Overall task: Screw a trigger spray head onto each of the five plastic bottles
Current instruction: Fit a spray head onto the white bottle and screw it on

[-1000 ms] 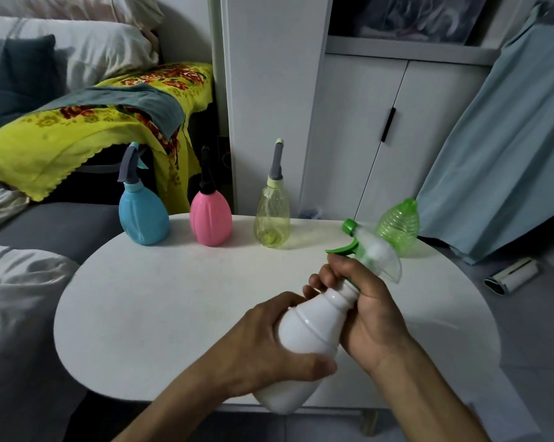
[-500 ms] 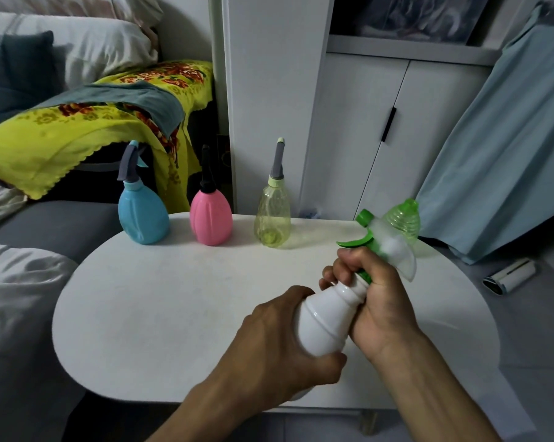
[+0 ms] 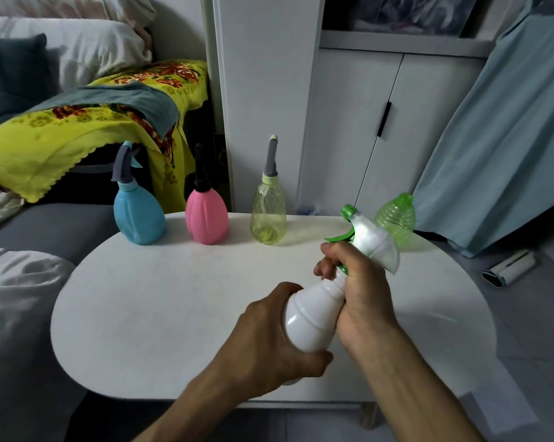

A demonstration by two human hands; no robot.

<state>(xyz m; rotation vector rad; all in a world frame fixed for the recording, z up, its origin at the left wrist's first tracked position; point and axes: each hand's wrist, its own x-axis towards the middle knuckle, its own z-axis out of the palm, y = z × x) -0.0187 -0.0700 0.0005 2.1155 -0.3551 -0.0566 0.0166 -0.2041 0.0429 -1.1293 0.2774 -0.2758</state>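
Gripping the white bottle at body and neck

You hold the white bottle (image 3: 313, 317) tilted over the near edge of the white oval table (image 3: 173, 314), its neck leaning up and to the right. Your left hand (image 3: 269, 339) wraps around its rounded body from the left, thumb curled under the base. Your right hand (image 3: 358, 288) closes around the neck, where a green collar peeks out between the fingers. Above your fist sits the spray head (image 3: 371, 240), a translucent white shell with a green trigger and green nozzle tip pointing up and left.

Along the far edge stand the blue bottle (image 3: 138, 218), the pink bottle (image 3: 206, 218) and the pale yellow bottle (image 3: 268, 215), each upright with a spray head on. The green ribbed bottle (image 3: 396, 218) stands behind your spray head, with only a green neck or cap showing on top.

Compared with a second ago, the bottle has moved up and to the right, your left hand covers more of its body, and the spray head now overlaps the green bottle.
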